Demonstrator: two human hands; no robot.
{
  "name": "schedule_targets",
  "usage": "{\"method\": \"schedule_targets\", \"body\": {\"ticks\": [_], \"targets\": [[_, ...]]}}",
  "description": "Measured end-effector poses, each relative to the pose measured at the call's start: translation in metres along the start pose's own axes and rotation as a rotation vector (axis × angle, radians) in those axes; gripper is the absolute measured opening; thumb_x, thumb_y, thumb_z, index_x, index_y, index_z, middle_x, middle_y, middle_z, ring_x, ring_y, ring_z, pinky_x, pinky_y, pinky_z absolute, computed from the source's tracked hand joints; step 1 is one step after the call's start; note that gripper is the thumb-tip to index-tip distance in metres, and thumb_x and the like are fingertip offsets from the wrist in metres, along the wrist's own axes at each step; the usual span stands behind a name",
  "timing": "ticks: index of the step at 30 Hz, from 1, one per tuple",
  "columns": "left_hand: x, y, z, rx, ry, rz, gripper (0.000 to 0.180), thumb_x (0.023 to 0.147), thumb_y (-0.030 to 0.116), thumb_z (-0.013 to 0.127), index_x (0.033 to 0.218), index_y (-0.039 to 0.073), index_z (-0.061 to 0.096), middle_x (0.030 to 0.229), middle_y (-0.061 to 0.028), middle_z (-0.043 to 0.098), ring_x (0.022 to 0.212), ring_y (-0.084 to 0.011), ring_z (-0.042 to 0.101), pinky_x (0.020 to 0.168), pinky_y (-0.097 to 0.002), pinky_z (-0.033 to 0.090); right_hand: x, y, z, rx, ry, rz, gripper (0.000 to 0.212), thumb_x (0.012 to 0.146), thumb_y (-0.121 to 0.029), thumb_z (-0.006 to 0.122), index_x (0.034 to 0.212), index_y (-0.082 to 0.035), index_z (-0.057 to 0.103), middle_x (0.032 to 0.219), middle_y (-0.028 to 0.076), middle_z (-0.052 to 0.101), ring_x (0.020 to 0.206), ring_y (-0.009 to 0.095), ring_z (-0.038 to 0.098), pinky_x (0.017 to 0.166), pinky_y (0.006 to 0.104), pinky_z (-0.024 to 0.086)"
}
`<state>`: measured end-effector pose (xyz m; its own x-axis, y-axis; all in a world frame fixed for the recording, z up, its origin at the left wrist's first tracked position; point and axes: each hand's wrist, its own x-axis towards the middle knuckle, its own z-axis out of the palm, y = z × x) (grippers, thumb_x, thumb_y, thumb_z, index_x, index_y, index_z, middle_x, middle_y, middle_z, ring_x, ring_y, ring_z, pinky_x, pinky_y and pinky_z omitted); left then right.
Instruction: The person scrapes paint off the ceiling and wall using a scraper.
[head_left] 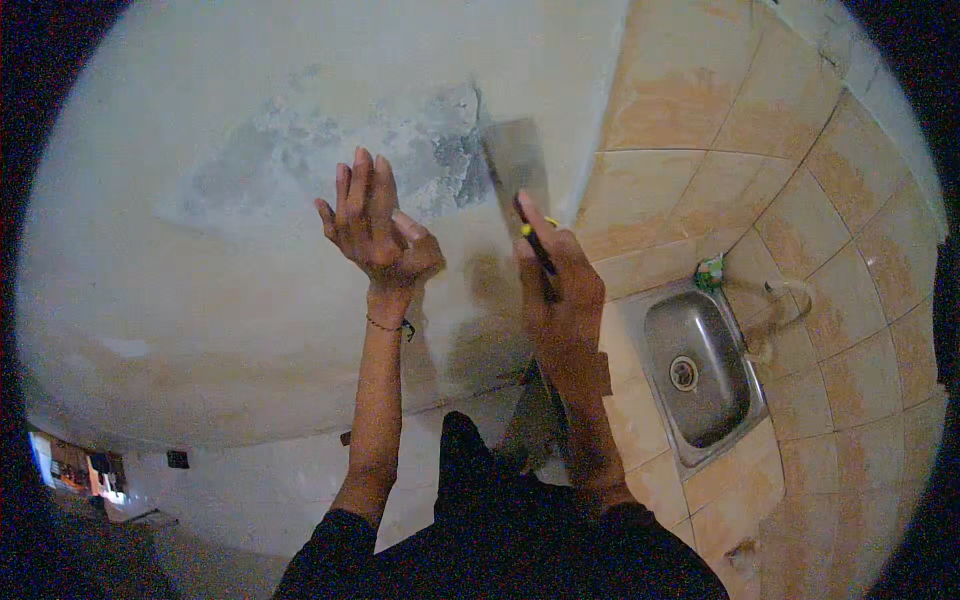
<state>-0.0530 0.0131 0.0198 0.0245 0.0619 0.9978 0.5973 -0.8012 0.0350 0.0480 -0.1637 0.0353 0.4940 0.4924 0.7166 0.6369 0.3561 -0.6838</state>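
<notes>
My right hand is closed round the dark handle of a scraper, which has small yellow parts. Its wide grey blade is up against the pale wall, just right of the damaged patch. Grey and white show through in that patch, and loose, cracked paint curls along its right end beside the blade. My left hand is raised in front of the patch's lower part, fingers stretched out and holding nothing. Whether it touches the wall I cannot tell. A thin dark bracelet circles the left wrist.
To the right, a steel sink is set in a tiled counter. A green-and-white packet stands at its far corner, near a curved tap. Orange-beige tiles cover the right wall. A small dark object is low at left.
</notes>
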Motion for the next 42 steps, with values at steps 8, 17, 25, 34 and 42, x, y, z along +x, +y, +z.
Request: {"method": "schedule_targets", "body": {"ticks": [8,17,25,34,42], "targets": [[0.002,0.007,-0.001,-0.009,0.013,-0.025,0.052,0.08,0.015,0.039,0.126,0.004,0.058,0.137,-0.0111,0.052,0.133,-0.0276,0.04,0.117,-0.0457,0.009,-0.038,-0.022,-0.02,-0.55,-0.242,0.193,0.039,0.09,-0.005,0.056,0.127,-0.017,0.059,0.093,0.016,0.063,0.081,0.033,0.065,0.069,0.0379,0.052],[0.002,0.011,0.004,-0.038,0.013,-0.002,0.053,0.08,0.013,0.039,0.13,0.004,0.054,0.138,-0.011,0.051,0.134,-0.0272,0.04,0.117,-0.0454,0.008,0.003,-0.036,-0.011,-0.496,-0.244,0.176,0.04,0.089,-0.006,0.056,0.128,-0.016,0.057,0.097,0.016,0.065,0.087,0.032,0.065,0.077,0.0374,0.052],[0.003,0.007,0.0,-0.042,0.011,0.007,0.053,0.082,0.017,0.038,0.132,0.005,0.054,0.139,-0.0096,0.051,0.134,-0.0261,0.039,0.117,-0.0449,0.007,-0.082,0.01,-0.029,-0.328,-0.487,0.482,0.048,0.086,-0.011,0.058,0.133,-0.01,0.051,0.108,0.016,0.065,0.101,0.033,0.063,0.089,0.0407,0.049],[0.001,0.003,0.002,-0.044,0.008,0.002,0.055,0.079,0.016,0.039,0.13,0.005,0.055,0.138,-0.0093,0.051,0.134,-0.0262,0.04,0.117,-0.0449,0.007,-0.055,0.016,-0.037,0.75,-0.284,0.762,0.065,0.09,-0.026,0.057,0.147,-0.01,0.031,0.073,0.007,0.054,0.042,0.008,0.042,0.032,0.0198,0.03],[-0.003,0.003,0.003,-0.017,-0.016,-0.009,0.054,0.078,0.016,0.04,0.129,0.005,0.056,0.138,-0.01,0.051,0.134,-0.0263,0.039,0.117,-0.0453,0.006,-0.036,0.019,-0.024,1.228,0.074,0.901,0.053,0.1,-0.03,0.045,0.148,-0.018,0.027,0.072,0.005,0.046,0.039,0.006,0.032,0.027,0.0176,0.028]]}}
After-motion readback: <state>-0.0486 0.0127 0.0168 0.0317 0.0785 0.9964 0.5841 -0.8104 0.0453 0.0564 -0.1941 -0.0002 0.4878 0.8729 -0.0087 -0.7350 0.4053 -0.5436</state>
